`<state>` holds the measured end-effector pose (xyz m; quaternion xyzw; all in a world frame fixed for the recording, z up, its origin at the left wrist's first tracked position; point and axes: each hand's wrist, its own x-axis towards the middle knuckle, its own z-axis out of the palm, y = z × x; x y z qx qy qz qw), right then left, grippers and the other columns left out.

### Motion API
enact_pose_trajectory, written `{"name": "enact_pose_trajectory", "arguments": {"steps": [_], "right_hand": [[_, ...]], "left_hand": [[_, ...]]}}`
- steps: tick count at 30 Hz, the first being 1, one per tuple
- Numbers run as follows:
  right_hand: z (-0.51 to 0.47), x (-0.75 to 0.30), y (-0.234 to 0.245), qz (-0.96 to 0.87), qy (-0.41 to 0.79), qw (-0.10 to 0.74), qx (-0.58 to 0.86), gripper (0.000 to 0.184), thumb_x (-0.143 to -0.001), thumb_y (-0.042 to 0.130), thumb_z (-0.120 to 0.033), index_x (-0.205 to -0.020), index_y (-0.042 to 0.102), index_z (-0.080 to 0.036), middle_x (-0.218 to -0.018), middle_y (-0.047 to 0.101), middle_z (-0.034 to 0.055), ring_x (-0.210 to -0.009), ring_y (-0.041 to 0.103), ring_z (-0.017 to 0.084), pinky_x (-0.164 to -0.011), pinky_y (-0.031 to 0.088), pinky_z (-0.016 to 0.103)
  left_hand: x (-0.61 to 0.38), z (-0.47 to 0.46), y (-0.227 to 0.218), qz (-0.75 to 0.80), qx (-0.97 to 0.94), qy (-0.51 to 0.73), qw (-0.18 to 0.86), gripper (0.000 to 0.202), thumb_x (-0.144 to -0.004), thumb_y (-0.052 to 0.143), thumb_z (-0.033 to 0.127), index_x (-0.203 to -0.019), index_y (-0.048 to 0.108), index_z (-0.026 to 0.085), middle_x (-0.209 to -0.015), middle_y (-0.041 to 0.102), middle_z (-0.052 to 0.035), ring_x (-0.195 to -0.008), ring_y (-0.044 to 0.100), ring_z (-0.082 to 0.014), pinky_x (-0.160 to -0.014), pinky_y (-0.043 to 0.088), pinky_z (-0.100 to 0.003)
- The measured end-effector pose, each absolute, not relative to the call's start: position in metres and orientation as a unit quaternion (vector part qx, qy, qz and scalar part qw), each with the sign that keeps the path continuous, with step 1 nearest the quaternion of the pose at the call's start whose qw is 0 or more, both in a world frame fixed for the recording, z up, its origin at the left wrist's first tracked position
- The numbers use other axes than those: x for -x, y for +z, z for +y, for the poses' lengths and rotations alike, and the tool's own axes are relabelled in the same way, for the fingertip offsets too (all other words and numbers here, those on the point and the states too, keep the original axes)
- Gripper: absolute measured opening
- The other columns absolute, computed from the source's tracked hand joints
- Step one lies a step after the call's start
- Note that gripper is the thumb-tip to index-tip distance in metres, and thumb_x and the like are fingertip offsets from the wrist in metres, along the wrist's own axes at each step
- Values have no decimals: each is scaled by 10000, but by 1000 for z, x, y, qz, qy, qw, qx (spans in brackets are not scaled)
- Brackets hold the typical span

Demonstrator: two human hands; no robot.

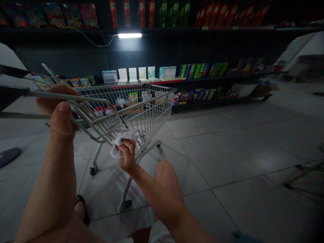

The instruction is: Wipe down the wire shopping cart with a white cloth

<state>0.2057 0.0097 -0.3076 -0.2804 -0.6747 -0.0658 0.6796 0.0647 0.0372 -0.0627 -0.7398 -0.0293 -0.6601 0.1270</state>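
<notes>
Your left-hand grip [58,109] is closed around the cart handle [93,99] of the wire shopping cart [149,114]. Your right-hand grip [128,156] is closed on a white cloth [117,145], held against the basket's lower corner. The cart stands on floor tiles [227,158] before store shelving [215,80].

Goods [133,98] in the cart [154,111] are too small to tell behind the wire; top packages [173,13] are cut off by the edge.

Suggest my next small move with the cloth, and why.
Probably slide the cloth along the cart basket: your right hand has it against the lower wires, and your left hand steadies the cart by its rail.
</notes>
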Motion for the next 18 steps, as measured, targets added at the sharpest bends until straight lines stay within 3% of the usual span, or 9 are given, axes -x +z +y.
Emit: {"name": "enact_pose_trajectory", "arguments": {"steps": [6,10,15,18], "right_hand": [[4,-221,-404,-694,71,601,390,262,-821,501,-177,-1061,590,-235,-1200,526,100,-1218,445,248,-1064,392,485],[2,-227,-444,-670,114,585,444,318,-764,506,-126,-1065,588,-186,-1174,543,121,-1119,485,247,-995,421,453],[2,-233,-431,-611,241,580,482,371,-646,508,-55,-979,606,-187,-1110,601,97,-1155,500,249,-1038,380,448],[2,-228,-399,-515,346,612,490,272,-633,508,-85,-870,591,-192,-936,619,52,-988,559,213,-961,446,393]], "left_hand": [[-58,56,-68,-22,684,-713,153,512,-833,425,660,-786,551,166,-650,492,69,-575,556,-56,-604,341,-250],[-55,54,-70,-38,690,-708,149,474,-841,442,629,-838,578,174,-660,524,63,-594,553,-59,-609,342,-252],[-60,42,-65,-33,720,-678,144,411,-884,446,548,-828,597,170,-670,533,41,-569,527,-54,-560,328,-216],[-64,34,-61,-36,744,-655,126,367,-879,486,491,-788,626,165,-627,519,35,-509,480,-48,-513,304,-200]]}}
